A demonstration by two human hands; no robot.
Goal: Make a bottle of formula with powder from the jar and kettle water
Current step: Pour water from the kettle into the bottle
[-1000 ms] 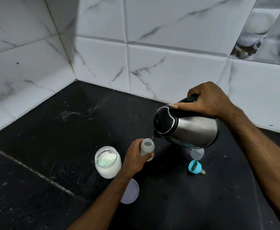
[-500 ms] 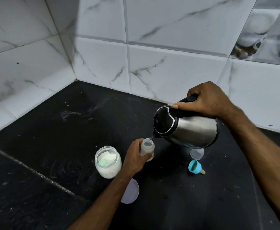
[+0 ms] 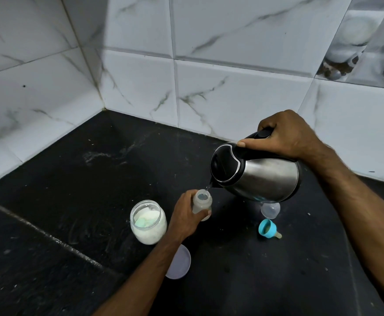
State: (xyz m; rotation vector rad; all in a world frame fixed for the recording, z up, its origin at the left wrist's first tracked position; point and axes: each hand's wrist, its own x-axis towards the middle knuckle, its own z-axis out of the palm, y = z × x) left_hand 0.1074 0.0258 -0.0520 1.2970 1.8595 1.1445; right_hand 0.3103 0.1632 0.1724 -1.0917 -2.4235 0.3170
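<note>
Centre frame, the left hand (image 3: 185, 216) grips the open bottle (image 3: 202, 204) upright; the right hand (image 3: 285, 135) grips the tilted kettle (image 3: 256, 173), spout touching the bottle's mouth.

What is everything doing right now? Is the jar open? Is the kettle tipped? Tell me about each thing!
Kettle: tipped, lid shut, pouring water.
Bottle: upright, uncapped, taking water.
Powder jar: open, scoop inside.
Jar lid: off, flat on the counter.
Teat with blue ring: off, lying on its side.
Clear cap: off, on the counter.
Left hand: grips the bottle.
Right hand: grips the kettle handle.
</note>
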